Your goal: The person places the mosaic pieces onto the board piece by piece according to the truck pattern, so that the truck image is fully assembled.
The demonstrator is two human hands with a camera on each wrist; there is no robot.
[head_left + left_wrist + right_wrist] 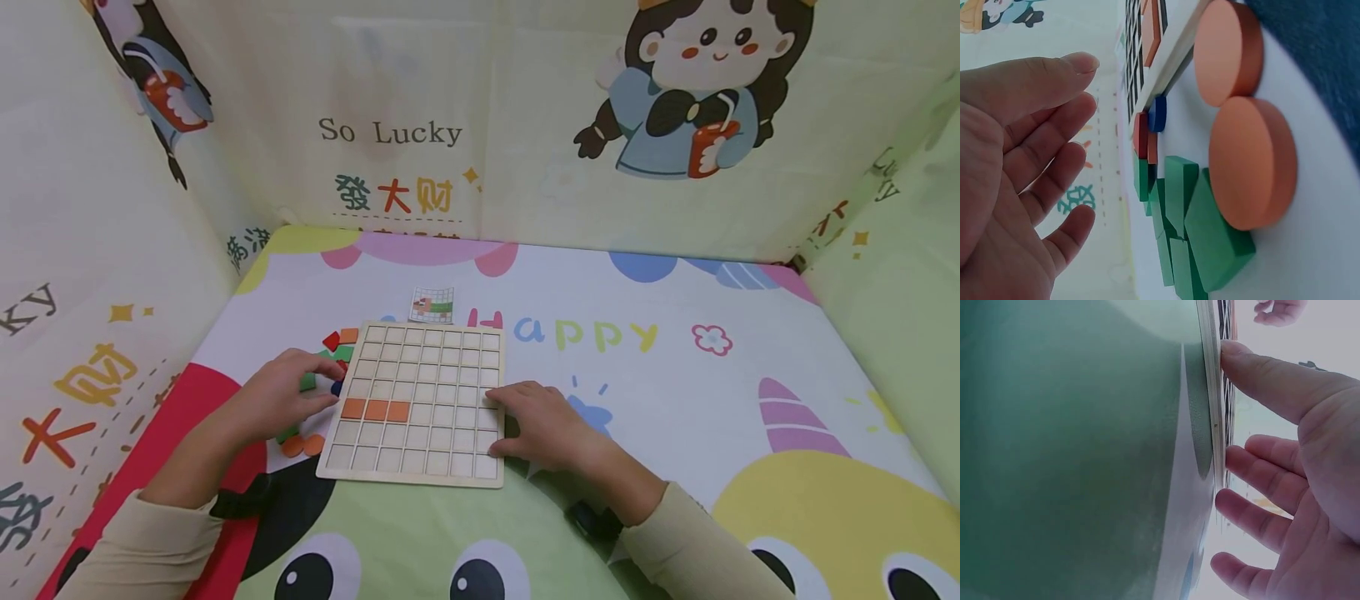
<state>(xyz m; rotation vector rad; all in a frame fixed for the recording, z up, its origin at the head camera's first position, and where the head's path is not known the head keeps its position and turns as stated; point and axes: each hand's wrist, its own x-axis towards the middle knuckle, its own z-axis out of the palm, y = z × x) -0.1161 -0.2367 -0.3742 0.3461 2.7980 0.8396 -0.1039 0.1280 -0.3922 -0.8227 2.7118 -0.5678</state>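
A wooden grid board (pixel 450 375) lies flat on the table, with three orange square tiles (pixel 377 410) side by side in one row at its left. My left hand (pixel 281 392) hovers over loose pieces along the board's left edge; its fingers are loosely bent and nothing is between them. Below it, the left wrist view shows green blocks (pixel 1219 240), two orange discs (pixel 1244 169) and a small blue piece (pixel 1158 114). At the board's right edge rests my right hand (pixel 543 425), thumb and fingertips touching the rim, fingers fairly straight.
Just beyond the board lies a small printed card (pixel 432 307) with a coloured grid picture. A red piece (pixel 332 341) and an orange square (pixel 348 335) sit by the board's far left corner. Printed cloth walls (pixel 525 200) enclose the table's back and sides.
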